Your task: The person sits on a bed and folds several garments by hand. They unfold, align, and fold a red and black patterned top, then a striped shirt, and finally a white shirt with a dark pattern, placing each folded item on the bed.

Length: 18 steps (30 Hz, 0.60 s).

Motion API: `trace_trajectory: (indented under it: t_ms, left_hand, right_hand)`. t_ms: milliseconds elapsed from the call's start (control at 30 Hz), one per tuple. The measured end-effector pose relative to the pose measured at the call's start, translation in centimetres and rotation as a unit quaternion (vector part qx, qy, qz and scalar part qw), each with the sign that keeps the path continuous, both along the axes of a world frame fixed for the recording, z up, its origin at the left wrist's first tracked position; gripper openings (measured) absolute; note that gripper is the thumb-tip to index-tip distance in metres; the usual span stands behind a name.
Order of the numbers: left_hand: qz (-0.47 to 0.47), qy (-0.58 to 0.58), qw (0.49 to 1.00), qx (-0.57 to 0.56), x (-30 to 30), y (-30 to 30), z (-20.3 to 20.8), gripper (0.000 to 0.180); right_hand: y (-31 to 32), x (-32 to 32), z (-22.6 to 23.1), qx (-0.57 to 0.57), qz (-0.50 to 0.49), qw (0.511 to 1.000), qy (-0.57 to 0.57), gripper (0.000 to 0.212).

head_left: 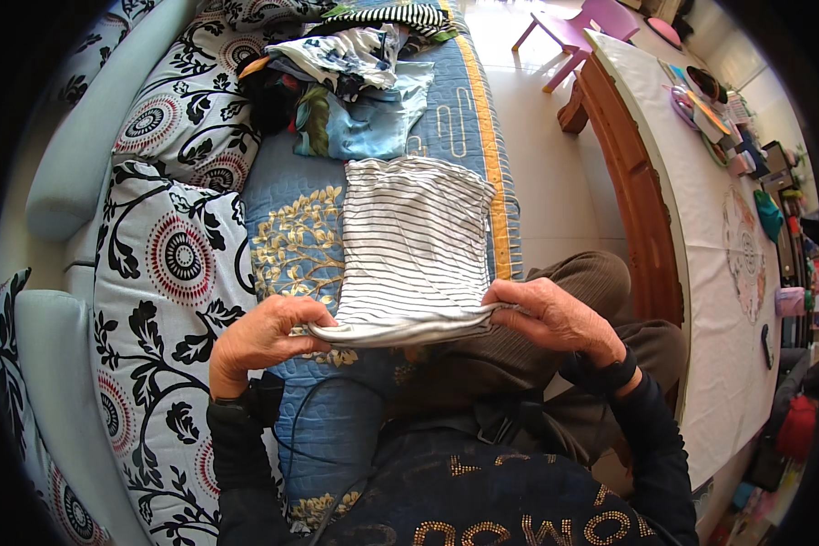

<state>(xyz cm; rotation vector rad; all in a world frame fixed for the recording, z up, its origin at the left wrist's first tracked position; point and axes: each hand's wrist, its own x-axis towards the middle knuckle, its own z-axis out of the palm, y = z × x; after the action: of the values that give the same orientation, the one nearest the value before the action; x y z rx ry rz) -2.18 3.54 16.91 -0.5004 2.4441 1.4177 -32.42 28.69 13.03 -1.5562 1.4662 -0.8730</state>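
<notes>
A white garment with thin dark stripes [416, 241] lies spread over the blue quilted sofa cover, its near edge raised and folded over. My left hand [268, 338] pinches the near left corner of this striped garment between thumb and fingers. At the near right corner, my right hand [555, 314] grips the same edge, with the thumb underneath. Between both hands the folded edge is drawn fairly straight, just above my lap. Whether the garment is a shirt or something else cannot be told from its visible part.
Beyond the striped garment, a heap of crumpled clothes [355, 73] includes light blue, white and black-striped pieces. Patterned cushions [177, 246] line the left side. To the right stands a wooden table [642, 196] with a white cloth and several items. A purple chair [578, 36] is farther off.
</notes>
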Motion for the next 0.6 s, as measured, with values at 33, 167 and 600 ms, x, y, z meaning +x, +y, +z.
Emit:
trace_trajectory:
  t_ms: [33,167,600]
  left_hand:
    - [-0.018,-0.028,0.999,-0.006,-0.4,-0.4,0.5,0.024]
    - [-0.062,0.010,0.997,0.053,-0.8,-0.6,1.4,0.020]
    - [0.156,0.136,0.976,0.074,-5.6,-7.1,-3.5,0.015]
  right_hand:
    - [-0.2,-0.2,0.4,0.004,0.001,1.000,-0.004,0.012]
    - [0.0,-0.8,1.9,0.034,0.023,0.999,-0.031,0.013]
    - [-5.7,-5.4,-3.0,0.003,-0.202,0.977,-0.065,0.019]
